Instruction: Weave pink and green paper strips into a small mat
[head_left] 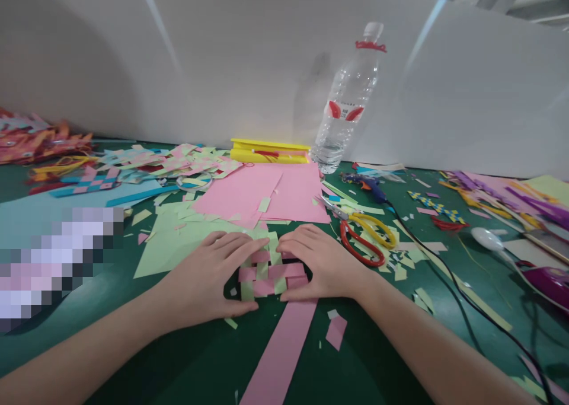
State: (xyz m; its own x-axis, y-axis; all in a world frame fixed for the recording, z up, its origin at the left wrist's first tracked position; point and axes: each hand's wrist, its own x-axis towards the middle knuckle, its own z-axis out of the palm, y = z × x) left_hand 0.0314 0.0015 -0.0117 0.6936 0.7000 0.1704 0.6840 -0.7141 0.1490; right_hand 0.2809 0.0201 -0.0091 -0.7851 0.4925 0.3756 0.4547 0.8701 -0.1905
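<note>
A small woven piece of pink and light green paper strips (271,273) lies flat on the table in the middle of the head view. My left hand (195,283) curves round its left side, fingertips on the far edge and thumb at the near edge. From the other side my right hand (331,262) grips it the same way, covering its right end. A wide pink paper strip (284,345) runs from beneath the weave toward me. Beyond my hands lie light green sheets (171,239) and pink sheets (249,188).
Scissors with red and yellow handles (362,236) lie right of my right hand. Behind stand a clear plastic bottle (349,91) and a folded yellow sheet (267,150). A blue glue gun (371,187) trails a black cord rightward. A white spoon (486,239) and paper scraps (336,332) lie about.
</note>
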